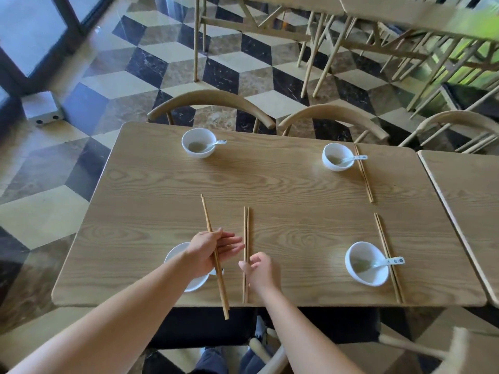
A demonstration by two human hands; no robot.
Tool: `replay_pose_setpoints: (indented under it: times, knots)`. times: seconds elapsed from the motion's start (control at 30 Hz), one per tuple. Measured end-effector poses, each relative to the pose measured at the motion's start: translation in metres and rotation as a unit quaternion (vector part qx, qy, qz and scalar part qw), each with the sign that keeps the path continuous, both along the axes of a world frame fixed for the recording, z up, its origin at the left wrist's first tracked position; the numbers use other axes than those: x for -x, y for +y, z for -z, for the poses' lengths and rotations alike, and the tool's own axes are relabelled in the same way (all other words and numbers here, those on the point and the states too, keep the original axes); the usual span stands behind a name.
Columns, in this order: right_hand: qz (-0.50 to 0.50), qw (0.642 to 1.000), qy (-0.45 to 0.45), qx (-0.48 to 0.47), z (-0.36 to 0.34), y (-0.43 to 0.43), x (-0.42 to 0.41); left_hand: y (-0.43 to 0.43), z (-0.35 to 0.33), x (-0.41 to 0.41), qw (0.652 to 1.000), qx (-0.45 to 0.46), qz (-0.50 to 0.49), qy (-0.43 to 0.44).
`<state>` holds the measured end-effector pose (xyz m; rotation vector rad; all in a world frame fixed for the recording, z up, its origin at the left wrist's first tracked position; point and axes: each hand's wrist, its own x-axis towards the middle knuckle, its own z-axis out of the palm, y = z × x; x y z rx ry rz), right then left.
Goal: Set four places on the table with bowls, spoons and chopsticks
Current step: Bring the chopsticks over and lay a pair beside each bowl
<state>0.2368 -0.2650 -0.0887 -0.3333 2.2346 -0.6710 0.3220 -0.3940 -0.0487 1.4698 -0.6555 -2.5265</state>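
Four white bowls stand on the wooden table (283,190). The far-left bowl (199,143) and far-right bowl (337,157) each hold a spoon. Chopsticks (364,174) lie right of the far-right bowl. The near-right bowl (367,263) holds a spoon, with chopsticks (384,247) beside it. The near-left bowl (176,256) is partly hidden under my left hand (209,252), which is shut on a pair of chopsticks (207,218) above it. Another pair (246,230) lies flat on the table. My right hand (263,269) hovers over its near end, fingers loosely apart and holding nothing.
Two curved-back wooden chairs (213,99) stand at the table's far side. A second table (469,195) adjoins on the right. More chairs and tables fill the back right. A chair (272,357) sits by my legs under the near edge.
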Motion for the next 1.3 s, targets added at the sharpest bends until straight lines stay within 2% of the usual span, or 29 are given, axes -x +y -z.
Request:
replay_pose_setpoints:
  times: [0.03, 0.1, 0.23, 0.47, 0.6, 0.87, 0.97, 1.3]
  knots:
    - [-0.049, 0.997, 0.052, -0.028, 0.007, -0.004, -0.002, -0.004, 0.002, -0.006, 1.000, 0.003, -0.006, -0.007]
    - [-0.107, 0.987, 0.100, -0.064, 0.021, -0.011, -0.009, -0.011, 0.004, -0.018, 1.000, 0.007, -0.015, -0.017]
    - [-0.128, 0.980, 0.138, -0.063, 0.037, -0.018, -0.018, -0.025, 0.006, -0.039, 0.999, 0.010, -0.037, -0.035]
    - [-0.130, 0.982, 0.121, -0.057, 0.047, -0.033, -0.031, -0.039, 0.011, -0.062, 0.997, 0.013, -0.063, -0.043]
    - [-0.111, 0.990, 0.063, -0.058, 0.051, -0.040, -0.035, -0.040, 0.013, -0.068, 0.997, 0.011, -0.065, -0.037]
    - [-0.097, 0.987, 0.109, -0.062, 0.044, -0.035, -0.036, -0.040, 0.013, -0.070, 0.997, 0.005, -0.064, -0.038]
    - [-0.119, 0.981, 0.136, -0.069, 0.044, -0.033, -0.036, -0.040, 0.012, -0.069, 0.997, 0.004, -0.064, -0.040]
    - [-0.130, 0.981, 0.124, -0.076, 0.041, -0.030, -0.029, -0.043, 0.011, -0.063, 0.998, 0.011, -0.047, -0.041]
